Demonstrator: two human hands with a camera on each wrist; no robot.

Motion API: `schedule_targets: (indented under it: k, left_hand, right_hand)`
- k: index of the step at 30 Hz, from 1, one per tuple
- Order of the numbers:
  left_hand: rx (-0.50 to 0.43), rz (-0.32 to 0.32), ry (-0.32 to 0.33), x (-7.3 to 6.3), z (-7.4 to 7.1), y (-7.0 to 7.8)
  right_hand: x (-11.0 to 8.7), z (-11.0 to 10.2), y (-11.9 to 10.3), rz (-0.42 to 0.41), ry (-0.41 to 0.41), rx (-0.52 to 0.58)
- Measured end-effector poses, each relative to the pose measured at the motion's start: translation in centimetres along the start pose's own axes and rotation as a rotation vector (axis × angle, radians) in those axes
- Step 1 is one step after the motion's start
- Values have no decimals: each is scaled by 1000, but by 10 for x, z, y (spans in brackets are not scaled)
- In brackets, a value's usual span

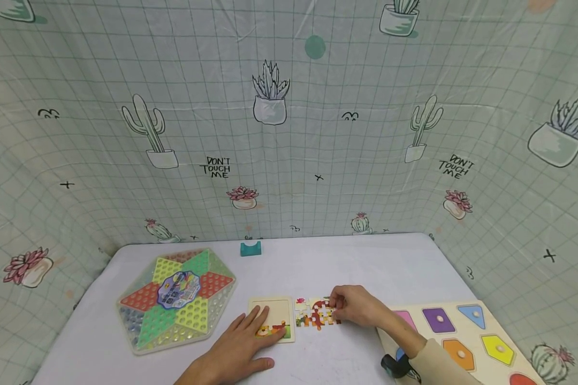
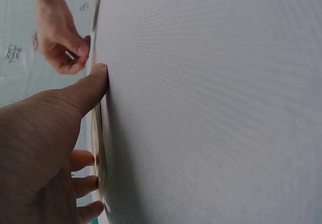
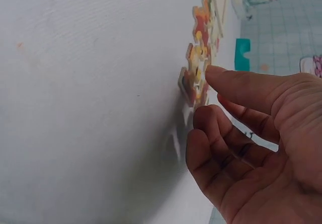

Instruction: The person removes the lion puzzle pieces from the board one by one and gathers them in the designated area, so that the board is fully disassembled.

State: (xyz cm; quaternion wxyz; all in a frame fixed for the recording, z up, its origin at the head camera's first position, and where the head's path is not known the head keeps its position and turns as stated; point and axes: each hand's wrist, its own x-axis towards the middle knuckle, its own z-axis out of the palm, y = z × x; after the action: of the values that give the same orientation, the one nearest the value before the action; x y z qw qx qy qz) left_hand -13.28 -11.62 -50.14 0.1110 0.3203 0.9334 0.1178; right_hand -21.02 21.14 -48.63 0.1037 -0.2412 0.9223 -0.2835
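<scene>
My left hand (image 1: 241,342) lies spread over a small wooden puzzle tray (image 1: 291,321), its straight fingers resting on it. Inside the tray, puzzle pieces with a coloured picture (image 1: 265,330) line the bottom edge, partly under the fingers. Just right of the tray lies a patch of loose jigsaw pieces (image 1: 317,315), mostly red, yellow and green. My right hand (image 1: 356,306) pinches a puzzle piece at the right side of this patch, the piece largely hidden by the fingers. In the right wrist view, the thumb of the right hand (image 3: 241,128) is right at the pieces (image 3: 195,68).
A hexagonal Chinese checkers board (image 1: 146,326) is at the left. A wooden shape board with knobbed pieces (image 1: 469,326) lies at the right, partly under the right forearm. A small teal block (image 1: 250,249) stands near the back edge, before a patterned cloth (image 1: 289,144).
</scene>
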Motion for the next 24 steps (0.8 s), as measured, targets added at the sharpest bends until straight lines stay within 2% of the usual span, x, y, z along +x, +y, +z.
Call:
schedule_targets:
  k: [4, 11, 19, 24]
  left_hand:
    - [1, 0, 8, -1, -1, 0]
    - [-16, -5, 2, -4, -3, -3]
    - [-67, -16, 5, -15, -6, -8]
    - [-77, -31, -14, -21, -5, -9]
  right_hand:
    - [6, -1, -8, -30, 6, 19]
    - [26, 8, -32, -57, -33, 69]
    - [50, 35, -70, -131, -84, 100]
    - [61, 54, -91, -168, -126, 47]
